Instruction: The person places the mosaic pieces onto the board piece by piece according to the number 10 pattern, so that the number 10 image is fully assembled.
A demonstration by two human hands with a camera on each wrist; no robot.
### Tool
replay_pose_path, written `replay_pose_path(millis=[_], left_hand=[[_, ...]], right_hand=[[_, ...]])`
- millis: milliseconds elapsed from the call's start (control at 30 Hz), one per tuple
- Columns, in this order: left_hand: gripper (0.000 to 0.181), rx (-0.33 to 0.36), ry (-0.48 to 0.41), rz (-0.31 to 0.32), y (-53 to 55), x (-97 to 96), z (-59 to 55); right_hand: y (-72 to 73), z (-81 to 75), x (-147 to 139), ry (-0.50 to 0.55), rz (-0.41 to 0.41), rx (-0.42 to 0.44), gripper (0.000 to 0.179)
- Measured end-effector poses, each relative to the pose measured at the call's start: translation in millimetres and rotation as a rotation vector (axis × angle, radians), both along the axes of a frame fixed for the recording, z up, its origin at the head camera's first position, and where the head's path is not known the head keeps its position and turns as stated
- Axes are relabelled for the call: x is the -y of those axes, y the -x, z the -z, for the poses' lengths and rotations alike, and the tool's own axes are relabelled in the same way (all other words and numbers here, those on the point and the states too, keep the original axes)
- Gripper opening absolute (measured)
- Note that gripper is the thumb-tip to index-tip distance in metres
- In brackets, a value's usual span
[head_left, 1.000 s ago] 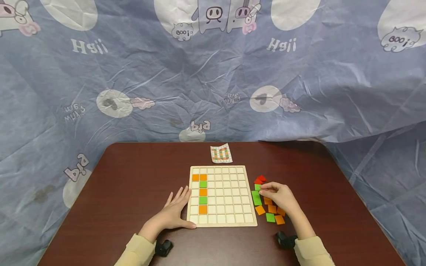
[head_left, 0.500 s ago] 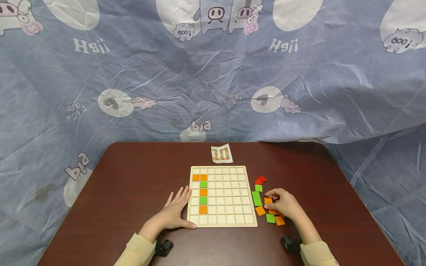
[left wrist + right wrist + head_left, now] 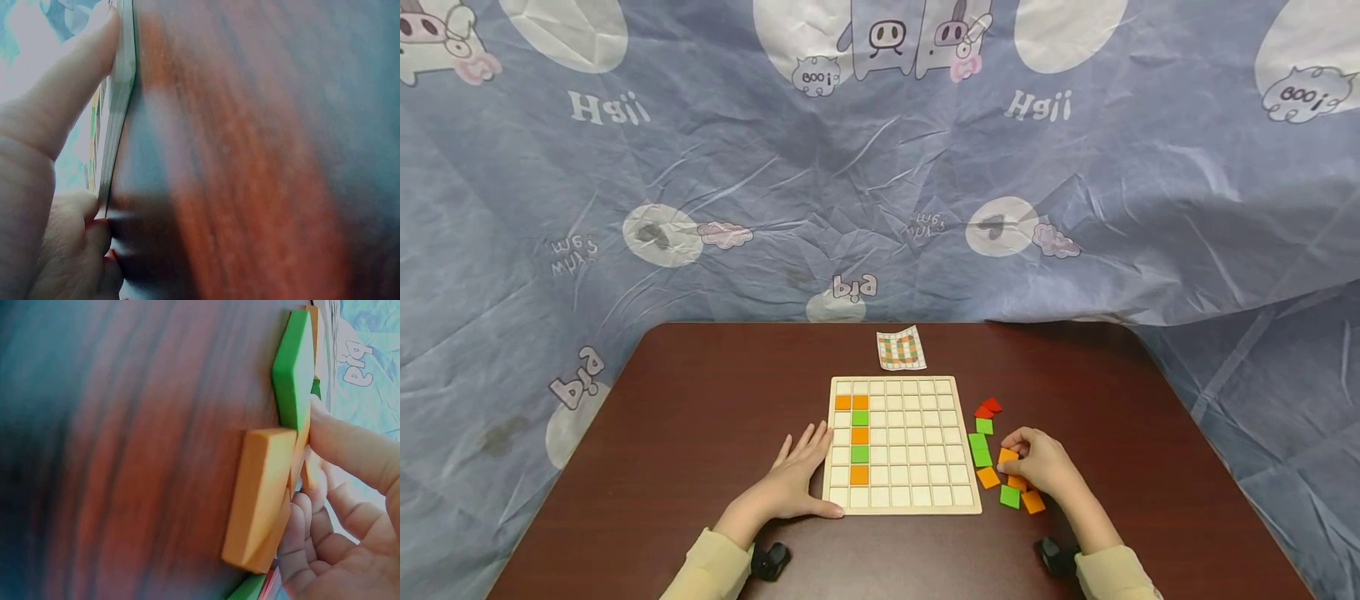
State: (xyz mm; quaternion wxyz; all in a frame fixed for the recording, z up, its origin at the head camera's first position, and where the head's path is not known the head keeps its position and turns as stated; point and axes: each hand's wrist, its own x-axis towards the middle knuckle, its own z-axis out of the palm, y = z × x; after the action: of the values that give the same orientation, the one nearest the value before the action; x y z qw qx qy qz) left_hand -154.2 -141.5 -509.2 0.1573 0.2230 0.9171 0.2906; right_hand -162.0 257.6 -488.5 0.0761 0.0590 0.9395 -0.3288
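Observation:
A square wooden grid board (image 3: 917,450) lies on the table, with several orange and green tiles set in its two left columns. My left hand (image 3: 793,479) rests at the board's left edge, fingers straight and spread, thumb on the near-left corner; in the left wrist view the thumb (image 3: 75,75) touches the board's rim. To the right of the board, my right hand (image 3: 1045,462) is low over loose tiles. Its thumb and fingers pinch an orange tile (image 3: 1007,455). In the right wrist view that tile is partly hidden behind the thumb (image 3: 350,447) and other tiles.
Beside the board's right edge lie several green tiles (image 3: 981,457), more orange tiles (image 3: 1033,502) and red pieces (image 3: 988,407). A small printed pattern card (image 3: 901,348) lies behind the board. A patterned cloth (image 3: 880,167) hangs beyond the table's far edge.
My right hand has moved from near the upper green tiles toward the near right, onto the orange ones, where it now pinches one. The left hand stays at the board.

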Motion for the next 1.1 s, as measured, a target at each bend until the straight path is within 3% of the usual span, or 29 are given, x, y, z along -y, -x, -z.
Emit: replay_pose_path(millis=[433,767,1100], left_hand=[[0.12,0.01,-0.008,0.0,-0.2,-0.2,-0.9],[0.12,0.002,-0.011,0.005,0.4,1.5,2.1],[0.119,0.019,0.003,0.009,0.9,0.9,1.0]], right_hand=[[-1.6,0.0,-6.3,0.045,-0.004,0.002,0.022],[-4.1,-15.2,11.3,0.35,0.052,0.003,0.036],[-4.0,-21.0,70.6,0.572,-0.055,0.005,0.032]])
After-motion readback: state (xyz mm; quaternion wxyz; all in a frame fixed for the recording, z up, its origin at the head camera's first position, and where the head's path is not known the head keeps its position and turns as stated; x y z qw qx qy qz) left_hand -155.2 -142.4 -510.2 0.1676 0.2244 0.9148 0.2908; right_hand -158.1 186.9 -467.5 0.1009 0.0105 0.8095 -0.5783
